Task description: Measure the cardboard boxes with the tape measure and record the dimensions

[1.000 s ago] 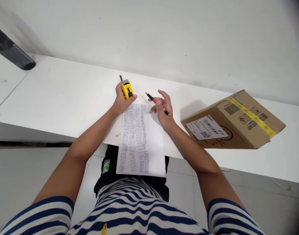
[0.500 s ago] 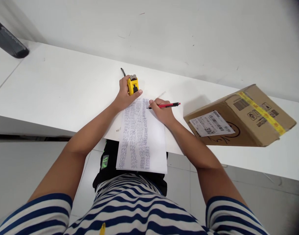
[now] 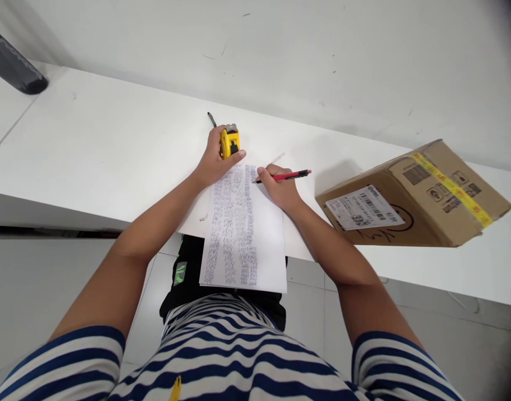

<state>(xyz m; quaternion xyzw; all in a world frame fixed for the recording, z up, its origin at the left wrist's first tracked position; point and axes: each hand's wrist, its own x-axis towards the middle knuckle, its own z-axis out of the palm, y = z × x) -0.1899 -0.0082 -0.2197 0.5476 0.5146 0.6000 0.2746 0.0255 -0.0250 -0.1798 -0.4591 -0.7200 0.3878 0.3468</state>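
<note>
A sheet of paper [image 3: 255, 245] covered in columns of blue handwriting lies on the white table [image 3: 113, 150] and hangs over its front edge. My left hand [image 3: 213, 161] is closed around a yellow tape measure [image 3: 229, 141] at the sheet's top left corner. My right hand [image 3: 278, 186] pinches a red pen [image 3: 286, 176] with its tip on the top of the page, right of the written columns.
A brown cardboard box [image 3: 414, 195] with a shipping label and yellow tape sits on the table to the right of my right arm. A dark object [image 3: 13, 69] juts in at the far left. A white wall runs behind the table.
One second ago my right hand was loose, with the pen lying across its fingers. It has since closed into a writing grip with the tip on the paper. The left hand stayed on the tape measure.
</note>
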